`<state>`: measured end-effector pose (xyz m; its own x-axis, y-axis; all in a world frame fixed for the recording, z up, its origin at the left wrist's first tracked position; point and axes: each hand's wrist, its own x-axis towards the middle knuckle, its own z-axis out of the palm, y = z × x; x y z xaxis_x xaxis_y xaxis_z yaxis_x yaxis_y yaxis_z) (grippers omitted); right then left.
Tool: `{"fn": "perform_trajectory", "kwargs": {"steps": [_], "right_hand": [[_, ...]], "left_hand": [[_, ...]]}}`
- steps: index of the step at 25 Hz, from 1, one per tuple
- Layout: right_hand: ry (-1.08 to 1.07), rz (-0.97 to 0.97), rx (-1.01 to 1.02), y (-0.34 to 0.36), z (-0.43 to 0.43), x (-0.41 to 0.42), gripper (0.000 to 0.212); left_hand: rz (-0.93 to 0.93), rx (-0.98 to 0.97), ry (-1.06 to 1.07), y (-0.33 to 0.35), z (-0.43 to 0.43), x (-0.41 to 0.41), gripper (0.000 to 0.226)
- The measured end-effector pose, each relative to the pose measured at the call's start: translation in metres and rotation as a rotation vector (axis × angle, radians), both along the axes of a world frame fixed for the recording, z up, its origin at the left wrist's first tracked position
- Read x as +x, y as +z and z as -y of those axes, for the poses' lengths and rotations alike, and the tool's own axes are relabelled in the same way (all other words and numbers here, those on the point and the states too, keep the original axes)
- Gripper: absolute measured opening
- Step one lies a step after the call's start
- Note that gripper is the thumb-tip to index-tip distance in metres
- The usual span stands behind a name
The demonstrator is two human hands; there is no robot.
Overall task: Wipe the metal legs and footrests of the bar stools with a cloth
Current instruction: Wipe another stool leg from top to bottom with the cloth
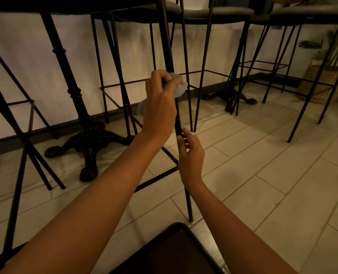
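Crouched low among black bar stools. Holding a pale grey cloth (179, 89) against the near stool leg (167, 46) with the left hand (160, 99), grip curled tight round cloth and leg together, roughly halfway up the leg. Steadying the same leg lower down with the right hand (191, 155), grip narrow, thumb and fingers pinching the bare metal just above the footrest bar (156, 179) running off leftward from the leg. Behind the leg and to its left, an ornate dark table base (89, 139) on the tiled floor (263, 155). Beyond the leg, more stools against a pale wall. Far right of the leg, a woven basket (320, 86) with a plant. Nearer than the leg's foot, a dark brown seat corner (170, 252).
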<state>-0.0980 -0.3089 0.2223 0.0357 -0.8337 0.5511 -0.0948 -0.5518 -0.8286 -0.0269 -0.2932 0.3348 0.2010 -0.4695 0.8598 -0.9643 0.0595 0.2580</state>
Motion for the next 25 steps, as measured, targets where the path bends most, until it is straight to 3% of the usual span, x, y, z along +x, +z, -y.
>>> {"fn": "perform_trajectory", "kwargs": {"steps": [3,11,19,25], "right_hand": [[-0.004,0.007,0.001,-0.001,0.0,0.0,0.029],[0.014,0.055,0.051,-0.009,0.001,-0.005,0.03],[0.011,0.038,0.046,-0.014,0.002,-0.009,0.025],[0.015,0.034,0.04,-0.016,0.002,-0.01,0.025]], "left_hand": [[-0.019,0.021,-0.048,-0.005,-0.006,-0.005,0.03],[0.024,0.065,-0.031,-0.026,-0.007,-0.003,0.053],[0.058,0.173,-0.036,-0.05,-0.013,-0.006,0.046],[-0.028,0.197,-0.087,-0.055,-0.017,-0.012,0.034]]}}
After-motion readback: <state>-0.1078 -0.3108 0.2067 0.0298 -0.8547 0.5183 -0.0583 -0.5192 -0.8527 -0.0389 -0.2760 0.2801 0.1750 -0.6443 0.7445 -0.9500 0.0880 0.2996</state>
